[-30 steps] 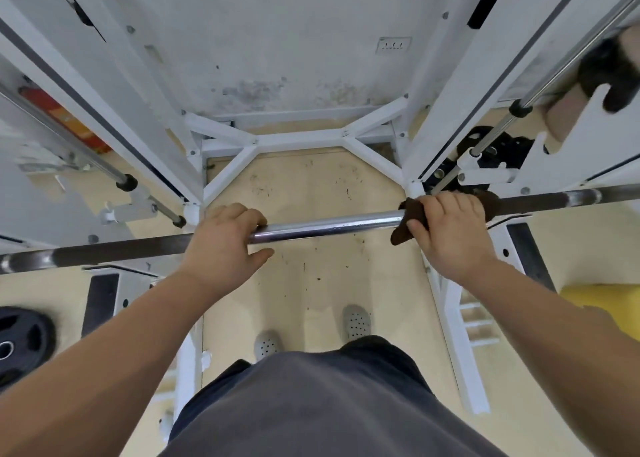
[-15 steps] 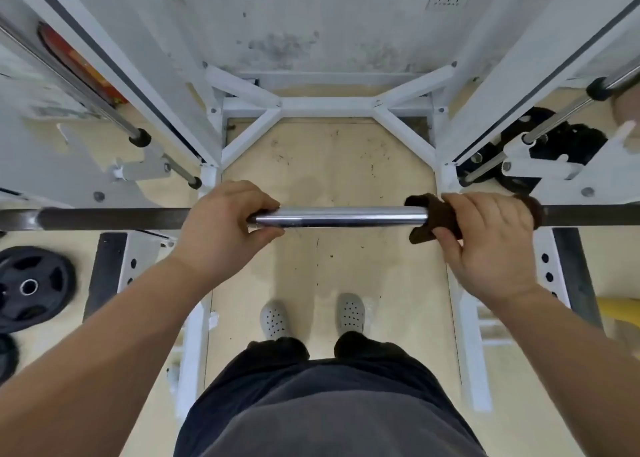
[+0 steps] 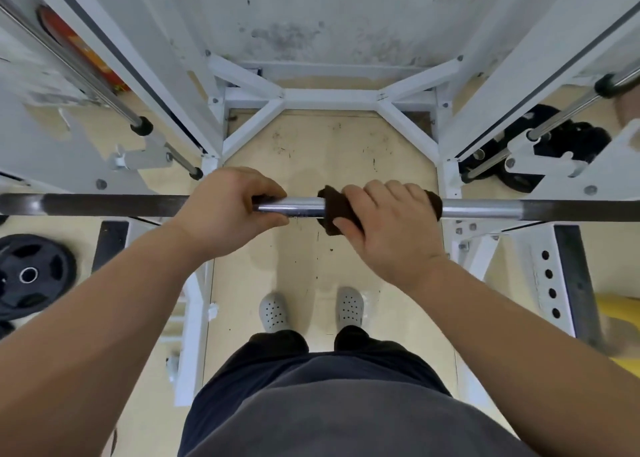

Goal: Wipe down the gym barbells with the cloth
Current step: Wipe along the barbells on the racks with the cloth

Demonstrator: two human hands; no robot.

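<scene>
A steel barbell runs level across the view inside a white rack, shiny in the middle and dark toward both ends. My left hand grips the bar bare, just left of centre. My right hand is wrapped around a dark brown cloth that encircles the bar at its middle. A short bright stretch of bar shows between the two hands. The cloth's ends stick out on both sides of my right fist.
White rack uprights and a floor frame box in the space. Chrome guide rods slant at both sides. Black weight plates lie at the left and back right. My grey shoes stand below. A yellow object sits right.
My right hand has slid the cloth leftward along the bar, closing the gap to my left hand. The left hand keeps its grip. The view has tilted slightly further down.
</scene>
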